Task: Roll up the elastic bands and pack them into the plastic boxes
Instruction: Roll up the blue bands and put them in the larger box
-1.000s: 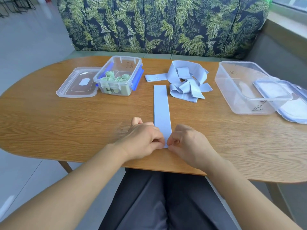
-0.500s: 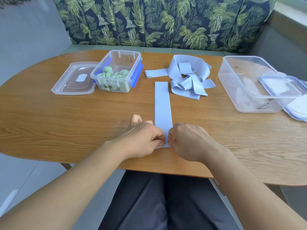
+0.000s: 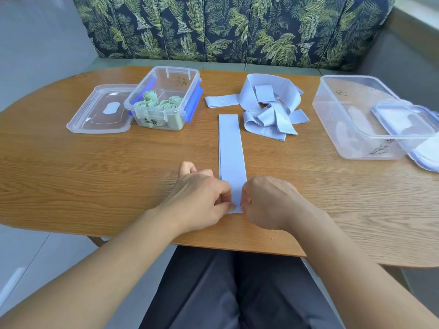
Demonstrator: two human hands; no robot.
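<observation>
A flat light-blue elastic band (image 3: pixel 231 148) lies lengthwise on the wooden table (image 3: pixel 95 176), running away from me. My left hand (image 3: pixel 202 198) and my right hand (image 3: pixel 266 200) pinch its near end from either side, fingers curled. A loose pile of blue bands (image 3: pixel 268 108) sits behind it. The small clear box (image 3: pixel 166 91) at the left holds several rolled green bands (image 3: pixel 156 104). A larger clear box (image 3: pixel 356 115) stands at the right.
A clear lid (image 3: pixel 102 110) lies left of the small box. Another lid (image 3: pixel 408 124) leans against the large box at the right edge. A leaf-patterned sofa back (image 3: pixel 225 27) rises behind the table. My lap is under the near table edge.
Both hands stay at the band's near end, with only small finger movements. The camera view has shifted slightly closer and downward.
</observation>
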